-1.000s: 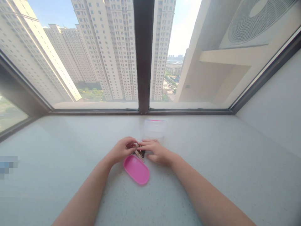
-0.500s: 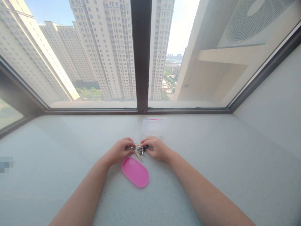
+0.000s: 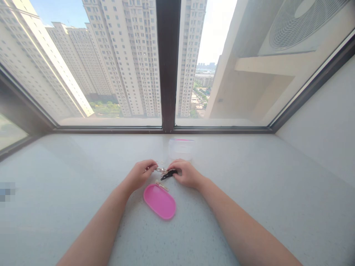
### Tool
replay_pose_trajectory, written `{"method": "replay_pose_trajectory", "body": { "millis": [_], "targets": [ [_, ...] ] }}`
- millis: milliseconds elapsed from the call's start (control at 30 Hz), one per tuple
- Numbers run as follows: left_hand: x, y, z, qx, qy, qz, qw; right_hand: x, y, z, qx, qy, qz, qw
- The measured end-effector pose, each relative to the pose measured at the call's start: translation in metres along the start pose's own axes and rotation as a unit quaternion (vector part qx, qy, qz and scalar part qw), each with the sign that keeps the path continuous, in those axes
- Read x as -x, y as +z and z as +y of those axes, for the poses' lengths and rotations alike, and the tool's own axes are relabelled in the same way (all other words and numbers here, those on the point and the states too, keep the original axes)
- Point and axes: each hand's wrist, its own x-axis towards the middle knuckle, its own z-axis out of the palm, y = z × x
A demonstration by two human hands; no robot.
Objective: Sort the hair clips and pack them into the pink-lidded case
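Observation:
My left hand (image 3: 141, 173) is closed, thumb and fingers pinching the left end of a silver metal keychain (image 3: 161, 170). My right hand (image 3: 185, 173) is closed on the keychain's other end, where a flat black piece (image 3: 169, 175) sticks out toward the lower left. Fingers partly hide the keychain at both ends. Just below, a gold-coloured key (image 3: 162, 186) lies by the upper rim of a pink oval tray (image 3: 161, 208); whether it is joined to the keychain I cannot tell.
A clear plastic container (image 3: 181, 149) with a pink line along its top stands behind my right hand. Thin, faint rings (image 3: 160, 162) lie beyond the keychain. The pale speckled sill (image 3: 249, 177) ends at the dark window frame (image 3: 168, 130).
The keychain is stretched out between my hands, and the black piece has come into fuller view. The gold key has dropped lower, to the tray's rim. The tray stays put.

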Motion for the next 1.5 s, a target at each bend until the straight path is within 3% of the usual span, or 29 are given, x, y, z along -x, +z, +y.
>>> {"method": "replay_pose_trajectory", "body": {
  "millis": [367,633,967,1233,1367,1500],
  "targets": [
    [0.0,0.005,-0.006,0.086,-0.043,0.018,0.995,0.001,0.001,0.0,0.0,0.04,-0.008,0.999],
    [0.0,0.008,-0.008,0.157,-0.034,-0.02,0.987,-0.001,0.007,-0.001,0.084,0.026,-0.031,0.996],
    [-0.001,0.007,-0.009,0.214,-0.026,-0.036,0.976,-0.002,0.006,0.001,0.003,0.032,0.028,0.999],
    [-0.002,0.002,-0.002,0.227,-0.031,-0.013,0.973,-0.003,0.0,-0.006,-0.043,0.015,0.118,0.992],
    [-0.002,0.004,0.004,0.293,-0.031,0.001,0.956,-0.002,-0.001,-0.014,-0.077,-0.009,0.119,0.99],
    [-0.001,0.008,0.01,0.325,-0.042,0.017,0.945,0.001,0.001,-0.02,-0.094,-0.02,0.081,0.992]
  ]
}}
